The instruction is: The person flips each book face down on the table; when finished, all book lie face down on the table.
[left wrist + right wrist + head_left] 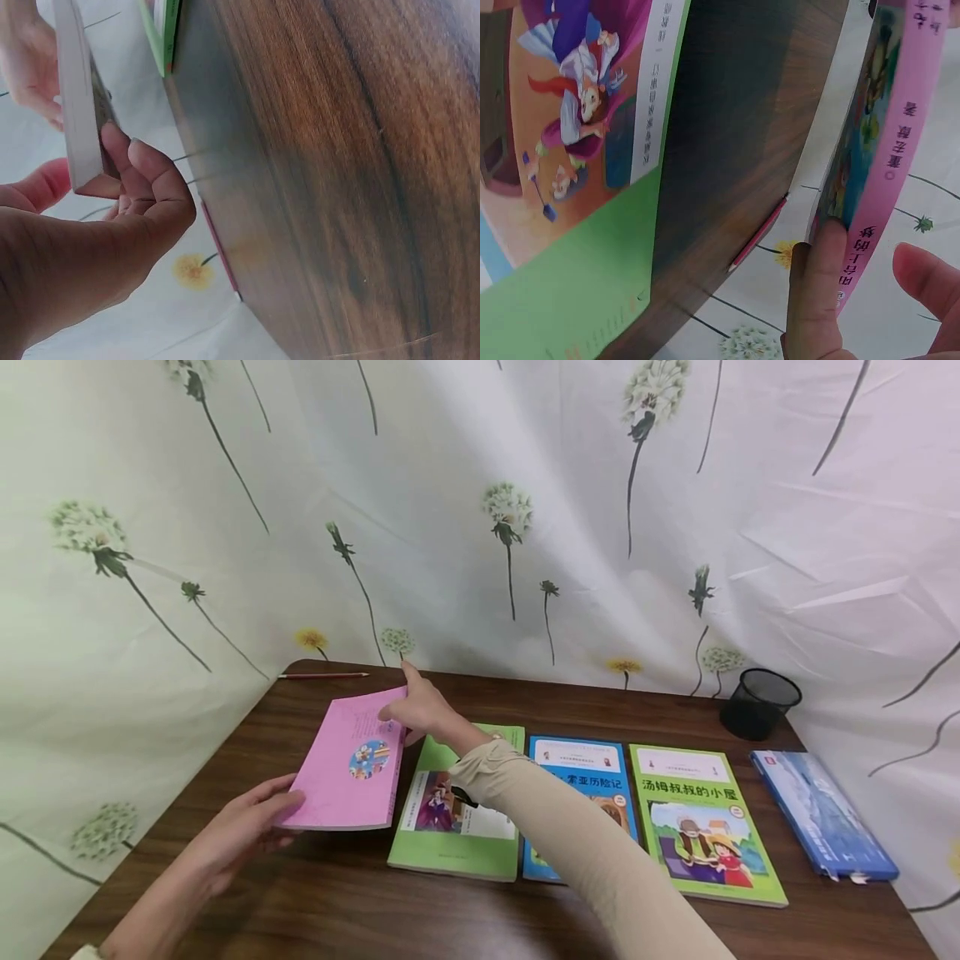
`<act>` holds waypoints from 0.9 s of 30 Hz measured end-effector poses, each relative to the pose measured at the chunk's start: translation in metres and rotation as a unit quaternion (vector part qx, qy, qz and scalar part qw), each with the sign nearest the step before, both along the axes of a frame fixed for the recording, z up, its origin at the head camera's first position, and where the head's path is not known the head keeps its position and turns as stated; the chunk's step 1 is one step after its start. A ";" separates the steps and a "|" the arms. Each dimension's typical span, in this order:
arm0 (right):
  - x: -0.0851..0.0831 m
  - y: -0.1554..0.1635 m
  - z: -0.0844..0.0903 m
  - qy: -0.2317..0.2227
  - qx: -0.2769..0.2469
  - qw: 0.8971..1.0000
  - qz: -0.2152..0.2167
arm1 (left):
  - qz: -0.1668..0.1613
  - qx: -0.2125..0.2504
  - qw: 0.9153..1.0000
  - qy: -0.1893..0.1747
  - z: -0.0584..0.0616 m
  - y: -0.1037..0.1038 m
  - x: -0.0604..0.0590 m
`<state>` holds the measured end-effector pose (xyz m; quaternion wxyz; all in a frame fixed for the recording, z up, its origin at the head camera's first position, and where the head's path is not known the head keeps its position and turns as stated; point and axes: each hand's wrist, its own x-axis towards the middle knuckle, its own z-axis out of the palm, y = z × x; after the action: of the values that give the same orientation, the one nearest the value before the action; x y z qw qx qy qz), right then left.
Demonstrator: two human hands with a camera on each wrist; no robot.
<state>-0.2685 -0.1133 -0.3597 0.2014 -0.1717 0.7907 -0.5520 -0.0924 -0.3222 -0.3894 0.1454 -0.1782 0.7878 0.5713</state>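
Both hands hold the pink book [351,764] lifted over the table's [315,893] left end: the left hand [240,835] pinches its near corner, the right hand [423,710] grips its far corner. Seemingly mid-carry; lowering it beside the green book [450,852] needs a level, two-handed release.
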 end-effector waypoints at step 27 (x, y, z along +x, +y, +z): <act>-0.005 0.001 -0.039 -0.125 -0.026 0.992 0.018 | 0.008 -0.010 1.000 -0.019 -0.012 -0.014 -0.006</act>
<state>-0.2734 -0.1124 -0.3986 0.3038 -0.1206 0.7417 -0.5857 -0.0988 -0.3361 -0.4009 0.1539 -0.1966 0.7890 0.5614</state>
